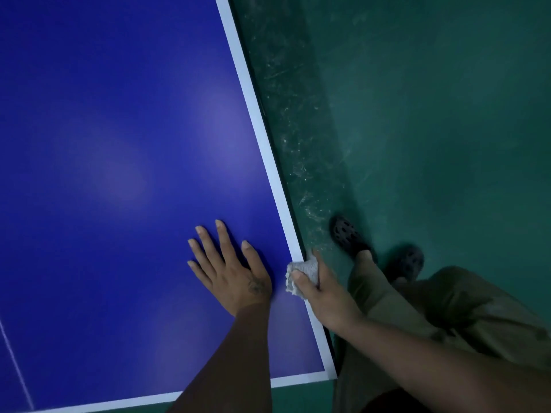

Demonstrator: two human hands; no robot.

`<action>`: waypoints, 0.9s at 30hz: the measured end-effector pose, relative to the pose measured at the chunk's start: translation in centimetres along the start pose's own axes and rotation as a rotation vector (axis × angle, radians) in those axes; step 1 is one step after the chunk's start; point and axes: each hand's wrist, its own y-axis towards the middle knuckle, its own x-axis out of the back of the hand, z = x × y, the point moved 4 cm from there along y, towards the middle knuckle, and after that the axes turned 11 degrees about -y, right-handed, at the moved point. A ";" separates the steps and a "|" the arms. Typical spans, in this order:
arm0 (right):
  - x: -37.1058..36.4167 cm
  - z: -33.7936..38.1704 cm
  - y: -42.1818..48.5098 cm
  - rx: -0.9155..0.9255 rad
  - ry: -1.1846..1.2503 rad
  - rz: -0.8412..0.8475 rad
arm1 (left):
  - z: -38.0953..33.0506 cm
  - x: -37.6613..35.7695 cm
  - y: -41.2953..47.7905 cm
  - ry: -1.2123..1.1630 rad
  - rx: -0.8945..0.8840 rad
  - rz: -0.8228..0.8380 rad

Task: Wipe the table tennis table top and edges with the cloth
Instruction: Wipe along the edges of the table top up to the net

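Head view, the only one we have:

- The cloth point(301, 271) is bunched in our right hand point(325, 296). The thumb lies on top and the fingers point(316, 263) curl over the outer side, so they're clamped on the cloth.
- The cloth sits right on the white border point(262, 120) along the right-hand side of the blue surface point(104, 144), and part of it seems to wrap over the rim. We can't tell how far down the side it reaches.
- Key relation: the border's long axis runs straight ahead of the right fingers, up and away to the top of frame. Only a short stretch lies behind them, back to the near corner.
- Our left hand point(229, 272) is flat on the blue, fingers point(225, 236) apart and straight, holding nothing. It's just beside the cloth on the inboard side, not touching it.
- The right hand is the one on the edge. The left looks like a brace only.
- Our judgement: the next stroke should slide forward along the border, away from the wrist, with the cloth folded over the rim.
- Outboard of the right fingers there's green floor point(447, 114) and a dark shoe point(348, 236) below.
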 end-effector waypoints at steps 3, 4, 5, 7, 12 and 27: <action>0.1 1.7 1.2 0.013 -0.090 -0.025 | 0.0 0.1 -0.2 0.007 0.001 0.005; 0.3 3.3 2.0 0.038 -0.072 -0.043 | 0.0 0.1 -0.2 0.005 0.000 0.005; 0.8 5.3 2.9 0.081 -0.029 -0.060 | 0.0 0.0 -0.1 0.001 0.001 0.006; 2.1 9.6 6.1 0.152 0.032 -0.090 | 0.0 0.0 0.0 0.001 0.005 0.013; 6.2 19.4 14.9 0.130 -0.077 -0.095 | 0.2 -0.2 0.2 0.032 0.016 0.050; 5.6 11.9 9.2 0.205 -0.002 0.141 | -11.0 -4.1 23.9 0.032 -0.008 0.044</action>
